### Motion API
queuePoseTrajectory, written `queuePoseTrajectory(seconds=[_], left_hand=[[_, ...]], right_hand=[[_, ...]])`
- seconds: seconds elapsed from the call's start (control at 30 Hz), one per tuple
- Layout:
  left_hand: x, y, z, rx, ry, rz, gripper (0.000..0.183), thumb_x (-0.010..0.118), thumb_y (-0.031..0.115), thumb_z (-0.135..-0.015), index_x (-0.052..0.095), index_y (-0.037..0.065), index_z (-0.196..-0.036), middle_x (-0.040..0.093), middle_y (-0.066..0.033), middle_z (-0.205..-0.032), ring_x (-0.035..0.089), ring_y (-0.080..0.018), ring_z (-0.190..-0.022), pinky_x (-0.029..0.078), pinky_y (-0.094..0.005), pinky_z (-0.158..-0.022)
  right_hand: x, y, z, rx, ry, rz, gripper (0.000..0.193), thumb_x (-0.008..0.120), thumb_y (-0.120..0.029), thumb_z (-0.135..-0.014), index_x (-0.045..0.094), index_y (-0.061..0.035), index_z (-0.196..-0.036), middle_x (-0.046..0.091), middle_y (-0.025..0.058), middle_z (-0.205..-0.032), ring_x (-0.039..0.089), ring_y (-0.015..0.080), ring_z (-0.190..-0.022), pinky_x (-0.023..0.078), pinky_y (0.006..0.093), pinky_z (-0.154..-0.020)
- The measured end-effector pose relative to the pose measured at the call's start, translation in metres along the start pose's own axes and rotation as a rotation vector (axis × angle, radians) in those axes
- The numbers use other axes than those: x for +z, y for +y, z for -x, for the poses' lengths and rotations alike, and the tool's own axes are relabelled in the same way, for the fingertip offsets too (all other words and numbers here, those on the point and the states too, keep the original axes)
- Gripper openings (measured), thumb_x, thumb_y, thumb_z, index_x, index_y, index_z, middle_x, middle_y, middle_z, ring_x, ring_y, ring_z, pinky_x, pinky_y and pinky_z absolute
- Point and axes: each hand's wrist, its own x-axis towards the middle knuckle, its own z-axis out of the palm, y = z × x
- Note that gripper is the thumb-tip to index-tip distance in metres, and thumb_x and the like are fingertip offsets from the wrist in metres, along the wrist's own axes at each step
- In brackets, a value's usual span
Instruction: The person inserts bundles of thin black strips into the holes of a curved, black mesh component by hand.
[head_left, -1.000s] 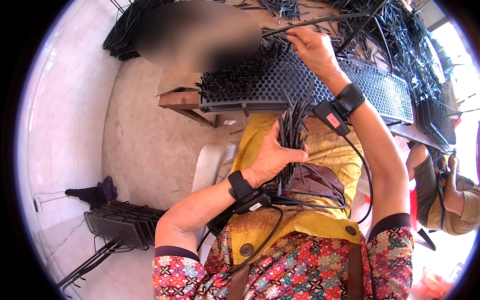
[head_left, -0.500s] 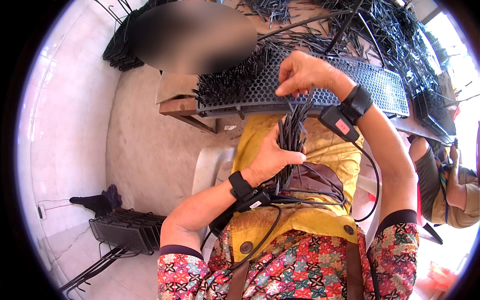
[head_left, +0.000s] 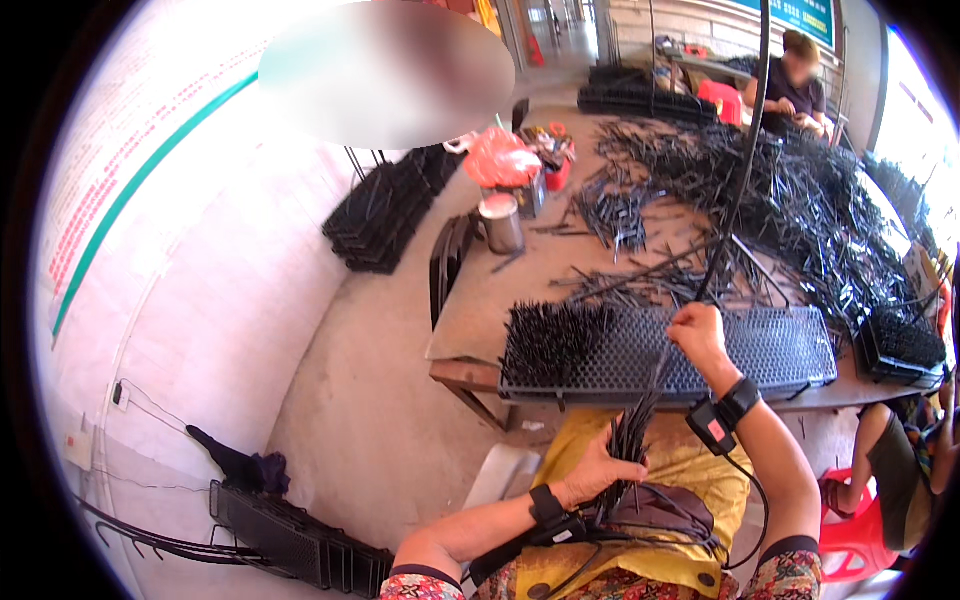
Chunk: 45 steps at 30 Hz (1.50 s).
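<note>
Left hand (head_left: pixel 605 465) is closed around a thick bundle of thin black strips (head_left: pixel 632 438), held in front of a yellow apron (head_left: pixel 705 478). The bundle's long axis points away from the person and leans to the right, its loose far ends directed toward the right hand (head_left: pixel 695 335). That hand is raised ahead and to the right of the bundle, fingers bent in toward the thumb; a dark strip shows just below the fingertips, but whether it is pinched cannot be told.

Beyond the bundle, a long black tray perforated with round holes (head_left: pixel 735 350) lies along the near edge of a brown, flat-topped surface (head_left: pixel 475 325). Its long axis runs left to right, across the line of the bundle. Right hand is the nearer to it, appearing in front of its open-holed part; left hand is short of its near edge. Upright black bristle-like strips (head_left: pixel 550 345) crowd the tray's left end.

Farther out, a large heap of loose black strips (head_left: pixel 800 205) occupies the far right, and a grey metal mug (head_left: pixel 502 230) stands at the left.
</note>
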Motion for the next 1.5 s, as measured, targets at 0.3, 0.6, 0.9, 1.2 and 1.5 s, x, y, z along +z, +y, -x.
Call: queuePoseTrajectory(seconds=[0.3,0.6,0.9,1.2,1.5], left_hand=[[0.002,0.018,0.007,0.013,0.137,0.03,0.045,0.068,-0.009,-0.067,0.053,0.003,-0.108,0.063,-0.0071,-0.084,0.063,-0.0184,-0.074,0.052,-0.0308,-0.068],[-0.005,0.013,0.001,-0.024,0.195,0.069,0.045,0.067,-0.011,-0.062,0.053,0.006,-0.101,0.059,-0.0023,-0.079,0.06,-0.0151,-0.07,0.051,-0.0286,-0.066],[-0.016,0.008,-0.001,-0.018,0.159,0.144,0.032,0.066,-0.01,-0.068,0.052,0.002,-0.094,0.063,-0.0126,-0.079,0.064,-0.0208,-0.065,0.053,-0.0332,-0.062],[-0.013,0.001,0.001,-0.053,0.126,0.176,0.042,0.067,-0.01,-0.067,0.048,0.003,-0.101,0.062,-0.0106,-0.078,0.063,-0.019,-0.065,0.053,-0.0308,-0.062],[-0.01,0.002,0.002,-0.066,0.112,0.232,0.033,0.067,-0.008,-0.067,0.052,0.002,-0.095,0.063,-0.0102,-0.08,0.063,-0.0193,-0.067,0.052,-0.031,-0.064]], right_hand=[[-0.035,-0.018,0.071,-0.72,-0.176,0.832,0.042,0.056,-0.01,-0.072,0.053,0.0024,-0.112,0.051,0.0243,-0.102,0.048,0.0383,-0.096,0.042,0.0454,-0.079],[-0.04,-0.022,0.094,-0.996,-0.231,0.892,0.016,0.053,-0.013,-0.07,0.05,-0.0007,-0.079,0.05,0.0145,-0.081,0.05,0.0302,-0.081,0.043,0.0384,-0.067],[-0.016,-0.057,0.039,-0.515,0.095,0.07,0.016,0.064,-0.01,-0.081,0.059,0.0003,-0.091,0.059,0.0149,-0.071,0.059,0.0244,-0.06,0.047,0.0348,-0.055],[0.046,-0.056,-0.005,-0.386,0.196,-0.259,0.02,0.064,-0.003,-0.08,0.056,0.0018,-0.097,0.063,0.0073,-0.066,0.062,0.0113,-0.058,0.049,0.0241,-0.053],[0.052,-0.058,-0.016,-0.874,0.127,0.266,0.009,0.057,-0.004,-0.078,0.056,-0.0006,-0.086,0.06,0.0186,-0.069,0.06,0.036,-0.064,0.048,0.0418,-0.055]])
